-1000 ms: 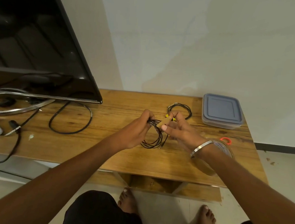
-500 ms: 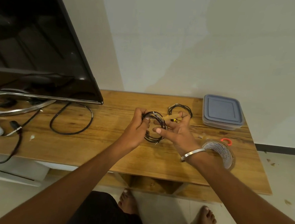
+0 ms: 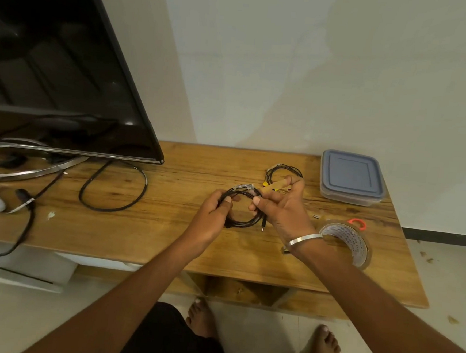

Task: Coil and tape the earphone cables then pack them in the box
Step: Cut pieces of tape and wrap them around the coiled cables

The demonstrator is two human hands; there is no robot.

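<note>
- Since half a second ago the coiled earphone cable (image 3: pixel 242 207) has stayed lifted between both hands at mid-frame, and the strip of brown tape (image 3: pixel 277 186) has risen a little toward the upper right of the coil.
- Left hand (image 3: pixel 214 216) grips the left side of the coil, fingers curled round the black loops.
- Right hand (image 3: pixel 282 208) pinches the right side of the coil with the thumb while its fingers hold the tape strip, which slants up from the top of the coil.
- A jack plug (image 3: pixel 263 222) hangs from the coil's lower right edge.
- A metal bangle (image 3: pixel 303 240) sits on the right wrist.
- Just behind the right hand, a second earphone coil (image 3: pixel 282 170) with yellow tips lies on the bench (image 3: pixel 166 227).
- Right of centre, a tape roll (image 3: pixel 353 245) stands tilted on the bench beside the right forearm, with an orange ring-shaped object (image 3: pixel 357 223) just beyond it.
- At the upper right of the bench sits the box (image 3: pixel 351 177), a clear container with its blue-grey lid on.
- To the upper left stands a television (image 3: pixel 54 64), with a black power cable (image 3: pixel 114 186) looped on the bench below it.
</note>
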